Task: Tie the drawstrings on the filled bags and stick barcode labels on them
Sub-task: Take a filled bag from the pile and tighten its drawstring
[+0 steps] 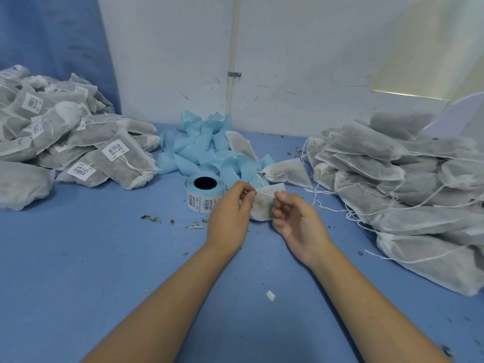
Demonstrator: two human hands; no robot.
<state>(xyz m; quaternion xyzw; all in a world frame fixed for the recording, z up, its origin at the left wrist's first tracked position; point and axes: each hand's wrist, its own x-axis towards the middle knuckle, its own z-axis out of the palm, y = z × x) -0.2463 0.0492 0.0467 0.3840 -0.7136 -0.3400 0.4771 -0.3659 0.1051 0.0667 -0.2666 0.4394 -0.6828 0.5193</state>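
Note:
A small white filled bag point(262, 204) lies on the blue table between my two hands. My left hand point(229, 214) pinches its top edge or drawstring with thumb and forefinger. My right hand point(293, 218) curls its fingers against the bag's right side. A roll of barcode labels point(203, 193) stands just left of my left hand. Two more unlabelled bags point(285, 171) lie right behind the held one.
Labelled, tied bags point(78, 148) are heaped at the left. A pile of bags without labels point(398, 184), strings loose, fills the right. Blue backing scraps point(207, 150) lie by the back wall. Leaf bits point(152, 218) and a white scrap point(270, 295) dot the table.

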